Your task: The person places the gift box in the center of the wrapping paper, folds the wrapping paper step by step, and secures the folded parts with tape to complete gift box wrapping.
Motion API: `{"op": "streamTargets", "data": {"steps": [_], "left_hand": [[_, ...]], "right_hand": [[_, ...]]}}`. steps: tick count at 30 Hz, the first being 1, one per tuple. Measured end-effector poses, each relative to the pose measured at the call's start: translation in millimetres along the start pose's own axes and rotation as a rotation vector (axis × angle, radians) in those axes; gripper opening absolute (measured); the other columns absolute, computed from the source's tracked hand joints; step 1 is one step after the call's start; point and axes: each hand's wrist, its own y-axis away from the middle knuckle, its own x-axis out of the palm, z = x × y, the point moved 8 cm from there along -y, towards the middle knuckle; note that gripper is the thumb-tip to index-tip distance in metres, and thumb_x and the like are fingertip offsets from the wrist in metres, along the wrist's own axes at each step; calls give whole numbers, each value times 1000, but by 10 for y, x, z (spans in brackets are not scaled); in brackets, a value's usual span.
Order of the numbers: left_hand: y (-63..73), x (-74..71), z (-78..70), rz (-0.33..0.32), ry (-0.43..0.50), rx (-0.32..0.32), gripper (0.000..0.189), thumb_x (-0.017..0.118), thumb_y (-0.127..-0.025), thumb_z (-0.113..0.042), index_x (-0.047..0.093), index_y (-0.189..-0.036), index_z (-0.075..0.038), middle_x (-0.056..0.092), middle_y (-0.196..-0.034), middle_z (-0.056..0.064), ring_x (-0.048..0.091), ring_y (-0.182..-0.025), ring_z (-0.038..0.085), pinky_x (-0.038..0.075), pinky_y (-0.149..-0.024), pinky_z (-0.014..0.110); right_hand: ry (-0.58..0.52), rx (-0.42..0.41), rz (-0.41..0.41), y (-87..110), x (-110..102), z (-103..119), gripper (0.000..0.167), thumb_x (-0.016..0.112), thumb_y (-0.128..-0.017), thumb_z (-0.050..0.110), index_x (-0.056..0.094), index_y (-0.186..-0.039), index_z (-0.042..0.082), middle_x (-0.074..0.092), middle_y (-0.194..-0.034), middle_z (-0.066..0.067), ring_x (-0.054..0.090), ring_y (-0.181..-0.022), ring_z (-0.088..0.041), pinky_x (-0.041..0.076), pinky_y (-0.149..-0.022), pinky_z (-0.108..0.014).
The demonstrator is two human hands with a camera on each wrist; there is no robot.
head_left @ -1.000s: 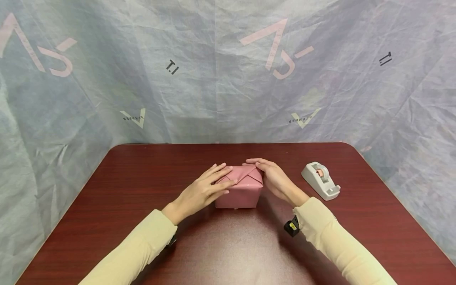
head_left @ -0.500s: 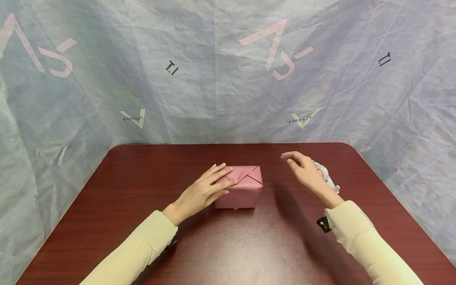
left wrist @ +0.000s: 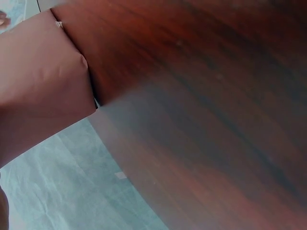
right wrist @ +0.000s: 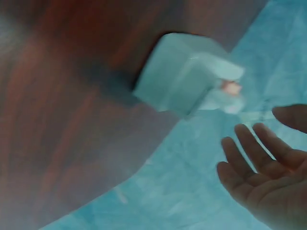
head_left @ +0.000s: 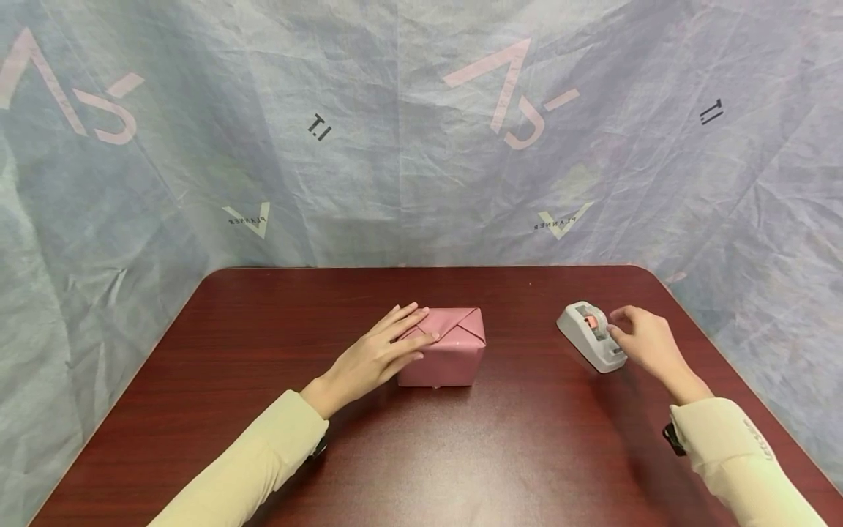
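A box wrapped in pink paper [head_left: 454,359], with folded flaps on top, sits mid-table. Spread fingers of my left hand [head_left: 375,355] rest on its upper left part, pressing on the folds. The left wrist view shows the pink box [left wrist: 43,72] from the side, with its edge against the wood. My right hand [head_left: 648,344] hovers at the right of a white tape dispenser [head_left: 593,337], thumb and fingers apart and bent loosely, holding nothing. In the right wrist view the dispenser [right wrist: 187,72] is blurred, with the right hand [right wrist: 268,177] beside it.
Both stand on a dark red wood-grain table [head_left: 276,315] with rounded far corners. A wrinkled grey printed cloth [head_left: 356,168] hangs behind it and along both sides. The dispenser stands near the table's right edge.
My right hand has left the box's right side and moved right, past the tape dispenser, to its far right end. The left hand and the box have stayed put.
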Motion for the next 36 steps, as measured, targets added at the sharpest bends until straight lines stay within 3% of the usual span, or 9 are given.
{"op": "streamTargets", "data": {"steps": [4,7,13,22,27,31,36], "left_hand": [[-5,-11,-10,-8,6,-7,36,60,-87,-19,58,-123,-21,47,-137,13,37,-132,28,23,-111,40],[-5,-11,-16,-15,3,-3,35,60,-87,-19,59,-123,-21,48,-136,14,37,-132,28,25,-110,41],[-11,-7,-15,-13,3,-4,36,61,-87,-19,59,-123,-21,48,-136,14,37,-132,28,23,-111,40],[0,2,11,-16,12,-17,31,62,-86,-19,61,-117,-17,50,-135,12,38,-131,27,25,-110,40],[0,6,17,-9,22,-27,31,62,-86,-20,61,-117,-18,49,-135,12,37,-132,27,23,-111,39],[0,7,23,-3,31,-36,32,62,-86,-20,61,-118,-18,49,-136,11,38,-132,28,21,-112,37],[1,-2,21,-4,34,-38,32,62,-86,-19,61,-118,-18,49,-135,12,40,-129,30,22,-112,38]], "right_hand": [[33,44,129,56,136,-178,25,60,-84,11,60,-92,-13,62,-88,-30,57,-81,-43,44,-67,-49],[37,61,171,92,189,-247,22,60,-83,11,63,-85,-11,63,-78,-23,58,-74,-36,44,-64,-44],[30,110,137,121,180,-292,17,62,-80,10,66,-80,-6,64,-74,-18,56,-70,-31,42,-59,-37],[5,320,61,162,163,-385,19,65,-78,14,69,-81,-3,66,-83,-24,57,-73,-36,41,-51,-32],[-15,337,21,172,149,-378,18,65,-76,12,69,-77,-5,66,-69,-18,57,-70,-36,41,-53,-33],[-42,370,63,173,182,-393,20,62,-77,12,68,-77,-8,64,-59,-10,57,-65,-28,39,-51,-28],[-76,401,135,183,240,-412,25,58,-80,12,68,-81,-10,65,-60,-9,55,-60,-17,39,-52,-25]]}}
